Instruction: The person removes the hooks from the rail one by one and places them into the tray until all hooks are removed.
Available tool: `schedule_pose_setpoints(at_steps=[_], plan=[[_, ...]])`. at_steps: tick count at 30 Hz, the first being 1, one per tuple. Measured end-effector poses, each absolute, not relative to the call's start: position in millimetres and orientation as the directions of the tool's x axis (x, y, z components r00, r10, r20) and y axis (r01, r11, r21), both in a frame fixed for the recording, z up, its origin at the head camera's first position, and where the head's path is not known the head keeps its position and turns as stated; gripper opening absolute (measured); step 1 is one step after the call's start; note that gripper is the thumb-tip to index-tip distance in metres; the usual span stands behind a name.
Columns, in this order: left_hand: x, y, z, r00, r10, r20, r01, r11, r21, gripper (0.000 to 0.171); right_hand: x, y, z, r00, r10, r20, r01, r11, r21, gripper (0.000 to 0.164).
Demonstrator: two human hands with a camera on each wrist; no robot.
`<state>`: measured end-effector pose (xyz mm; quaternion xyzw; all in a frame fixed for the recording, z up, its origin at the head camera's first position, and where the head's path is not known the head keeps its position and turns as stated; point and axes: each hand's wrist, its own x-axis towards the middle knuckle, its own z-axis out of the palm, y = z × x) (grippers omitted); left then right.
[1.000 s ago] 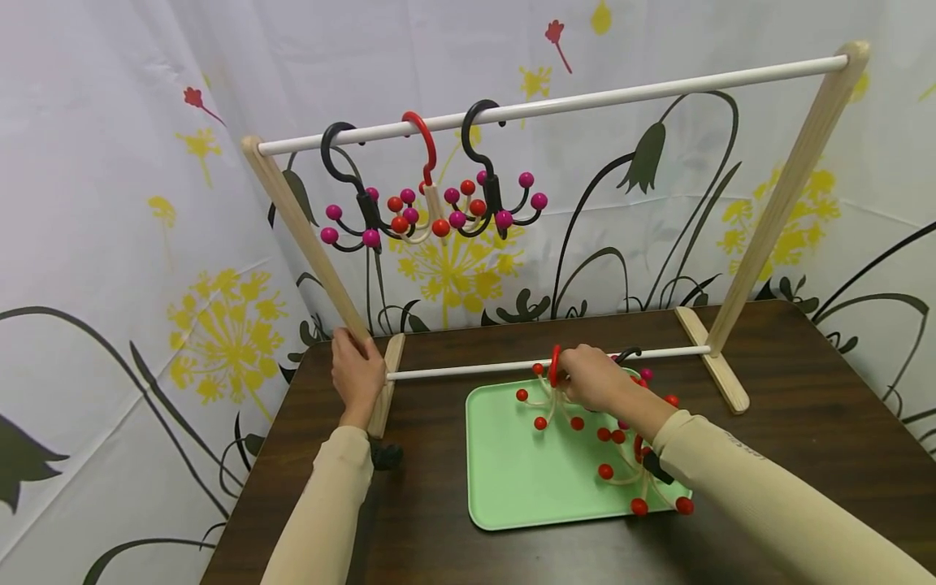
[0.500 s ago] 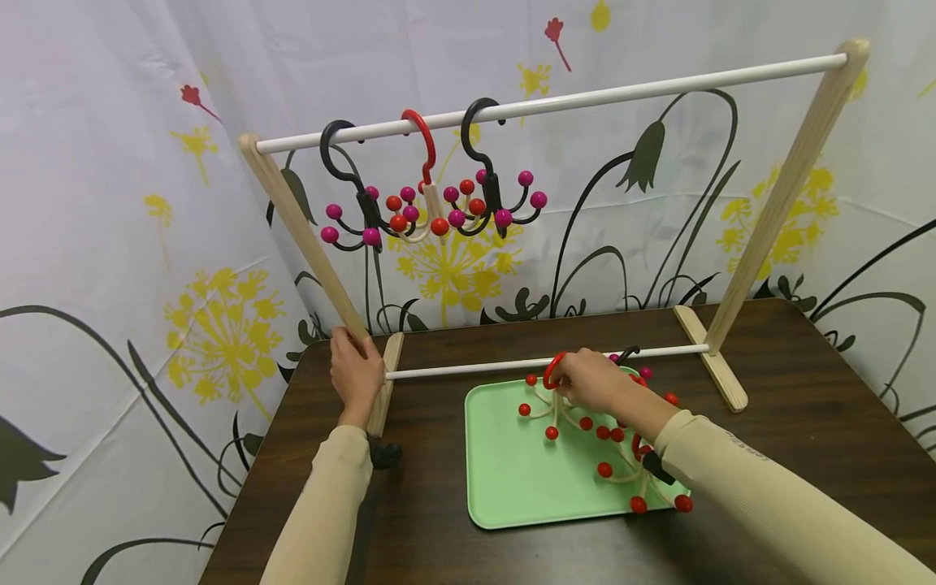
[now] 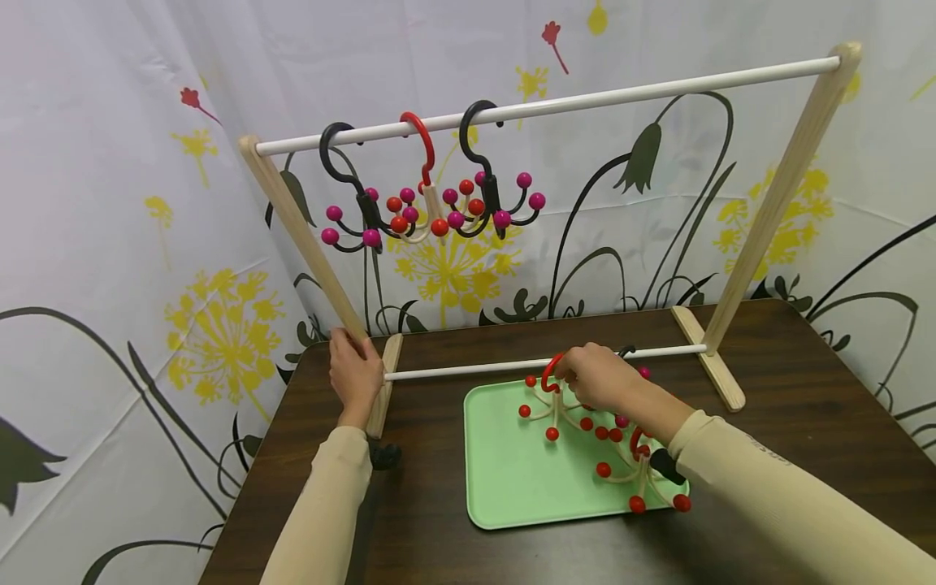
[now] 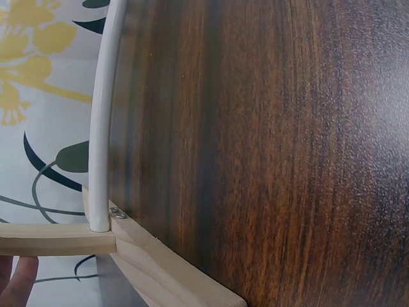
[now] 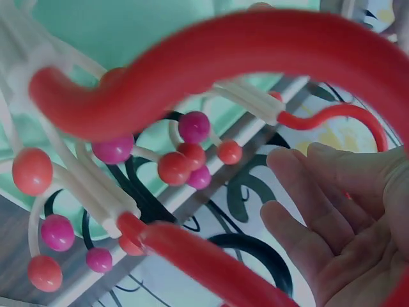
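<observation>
My left hand [image 3: 356, 375] grips the foot of the rack's left wooden post [image 3: 310, 244]; only a fingertip [image 4: 20, 281] shows below that post in the left wrist view. Over the green tray [image 3: 504, 487], my right hand [image 3: 601, 380] is beside the hook of a red-hooked hanger [image 3: 555, 410]. That hanger has pale arms tipped with red balls and stands on the tray. In the right wrist view the fingers [image 5: 313, 198] are extended and loose near the red hook [image 5: 339, 114]. Another red-hooked hanger [image 3: 641, 471] stands at the tray's front right, under the wrist.
From the rack's white top bar [image 3: 621, 96] hang a black-hooked hanger [image 3: 368, 207], a red-hooked hanger [image 3: 431, 199] and another black-hooked hanger [image 3: 492, 195]. Black-hooked hanger parts with magenta balls [image 3: 621, 422] show behind my right hand. A low white bar [image 3: 468, 370] crosses behind the tray.
The red-hooked hanger at my right hand has turned and settled on the tray, its hook tipping left. My right hand has let go and drawn slightly right. My left hand stays put.
</observation>
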<state>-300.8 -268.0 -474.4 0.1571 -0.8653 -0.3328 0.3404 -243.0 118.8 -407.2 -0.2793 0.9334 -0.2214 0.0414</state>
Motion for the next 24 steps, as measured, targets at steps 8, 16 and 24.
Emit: schedule_pose_setpoints(at_steps=[8,16,24], plan=[[-300.3,-269.2,-474.5,-0.721,-0.494,0.487,-0.042,0.732,0.68,0.026,-240.2,119.9,-373.6,-0.849,-0.517,0.107,-0.511,0.754,-0.412,0.025],[-299.2,-269.5,-475.2,-0.722,-0.493,0.485,-0.043,0.732,0.68,0.026,-235.9,115.7,-302.6,-0.792,-0.48,0.377,-0.601,0.72,-0.346,0.009],[-299.5,-268.7,-475.2,-0.731,-0.492,0.472,-0.054,0.732,0.679,0.027,-255.0,105.0,-250.3,-0.582,-0.29,0.76,-0.709,0.639,-0.299,0.014]])
